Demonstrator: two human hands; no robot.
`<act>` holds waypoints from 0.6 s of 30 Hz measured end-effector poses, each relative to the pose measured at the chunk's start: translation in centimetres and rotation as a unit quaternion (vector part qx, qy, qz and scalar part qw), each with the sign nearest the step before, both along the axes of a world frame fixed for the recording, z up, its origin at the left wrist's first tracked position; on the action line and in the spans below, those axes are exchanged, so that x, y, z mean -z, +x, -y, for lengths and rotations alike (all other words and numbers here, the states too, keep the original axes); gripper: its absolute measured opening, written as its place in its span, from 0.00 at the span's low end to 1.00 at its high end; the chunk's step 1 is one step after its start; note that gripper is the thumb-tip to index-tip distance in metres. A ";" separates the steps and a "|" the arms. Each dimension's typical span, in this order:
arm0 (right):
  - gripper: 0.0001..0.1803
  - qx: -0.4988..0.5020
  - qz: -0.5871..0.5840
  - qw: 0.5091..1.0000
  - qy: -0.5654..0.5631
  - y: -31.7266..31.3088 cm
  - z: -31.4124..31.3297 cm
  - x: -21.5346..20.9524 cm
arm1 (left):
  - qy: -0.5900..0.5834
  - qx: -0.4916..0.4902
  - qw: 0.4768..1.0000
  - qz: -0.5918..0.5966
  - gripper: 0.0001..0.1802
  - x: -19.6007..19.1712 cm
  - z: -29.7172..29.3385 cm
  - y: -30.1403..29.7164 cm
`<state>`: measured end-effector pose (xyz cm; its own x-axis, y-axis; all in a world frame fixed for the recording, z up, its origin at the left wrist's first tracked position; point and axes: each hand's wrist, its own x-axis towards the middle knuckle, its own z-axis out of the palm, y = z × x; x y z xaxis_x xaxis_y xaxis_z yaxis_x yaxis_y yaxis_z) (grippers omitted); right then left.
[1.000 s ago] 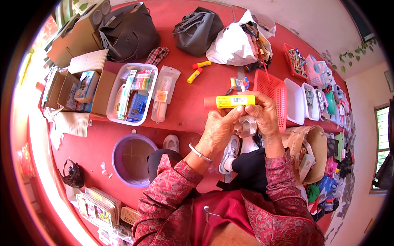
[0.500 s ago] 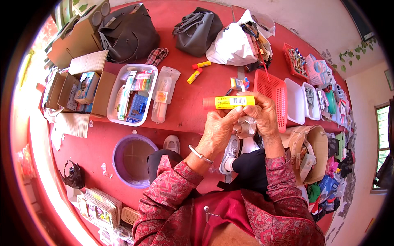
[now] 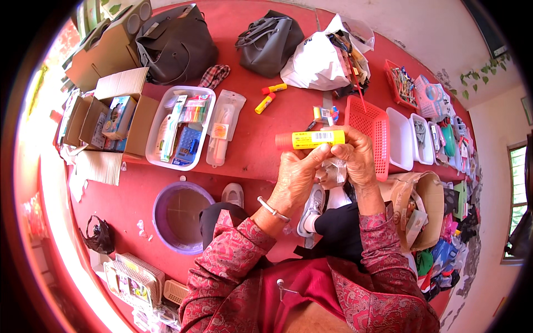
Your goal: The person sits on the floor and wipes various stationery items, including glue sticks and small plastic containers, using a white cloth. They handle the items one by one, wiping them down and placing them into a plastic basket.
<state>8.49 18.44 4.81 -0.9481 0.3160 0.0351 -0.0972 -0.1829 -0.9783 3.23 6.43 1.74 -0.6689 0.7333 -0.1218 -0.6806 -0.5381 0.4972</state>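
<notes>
A yellow glue stick (image 3: pixel 311 139) with a reddish cap lies sideways between my hands, cap end to the left. My left hand (image 3: pixel 297 176) pinches it from below, thumb along its lower side. Around its right end are the thumb and fingers of my right hand (image 3: pixel 360 158). Something of crumpled clear plastic (image 3: pixel 334 169) shows beneath the stick between my hands; I cannot tell which hand holds it. Beyond, on the red surface, lie two more yellow glue sticks, one angled (image 3: pixel 265 103) and the other (image 3: pixel 274 89) behind it.
On the red ledge (image 3: pixel 250 141) stand a white tray (image 3: pixel 206 133) of stationery, an open cardboard box (image 3: pixel 141 125), a red basket (image 3: pixel 367 119), a white bin (image 3: pixel 400 139) and two dark bags. Below are a purple basin (image 3: pixel 161 222) and a tilted carton (image 3: pixel 436 205).
The view has shifted very slightly. My hands and the glue stick look the same as before.
</notes>
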 end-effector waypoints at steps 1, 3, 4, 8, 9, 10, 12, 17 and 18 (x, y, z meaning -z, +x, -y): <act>0.18 -0.003 0.002 1.000 -0.006 0.1 -0.1 -0.1 | -0.005 0.005 1.000 0.003 0.12 0.0 0.0 0.0; 0.18 0.007 -0.016 1.000 -0.009 0.0 0.2 -0.2 | -0.029 0.025 0.999 0.013 0.12 0.0 0.3 -0.2; 0.18 0.012 -0.027 1.000 -0.010 -0.1 0.3 -0.3 | -0.023 0.040 0.999 0.028 0.11 -0.1 0.5 -0.4; 0.16 0.013 -0.035 0.998 0.042 0.1 0.3 -0.6 | 0.015 -0.026 1.000 -0.001 0.10 -0.3 0.2 -0.2; 0.15 0.023 -0.033 0.998 0.047 0.1 0.2 -0.5 | 0.017 -0.023 1.000 0.005 0.10 -0.4 0.1 -0.2; 0.15 0.031 -0.032 0.998 0.049 0.1 0.2 -0.4 | 0.016 -0.021 1.000 0.012 0.10 -0.4 0.1 -0.1; 0.14 0.041 -0.028 0.998 0.048 0.0 0.2 -0.2 | 0.016 -0.013 1.000 0.014 0.10 -0.3 0.1 -0.2; 0.14 0.040 -0.024 0.997 0.061 0.1 0.1 -0.1 | -0.006 -0.029 0.999 -0.031 0.11 0.0 -0.1 -0.1; 0.14 0.037 -0.021 0.998 0.052 0.1 0.2 -0.3 | -0.011 -0.032 0.999 -0.030 0.12 -0.1 -0.2 0.0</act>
<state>8.58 18.28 5.10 -0.9196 0.3770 0.1107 -0.1480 -0.0713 -0.9864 3.18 6.63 1.83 -0.7204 0.6870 -0.0957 -0.6145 -0.5681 0.5475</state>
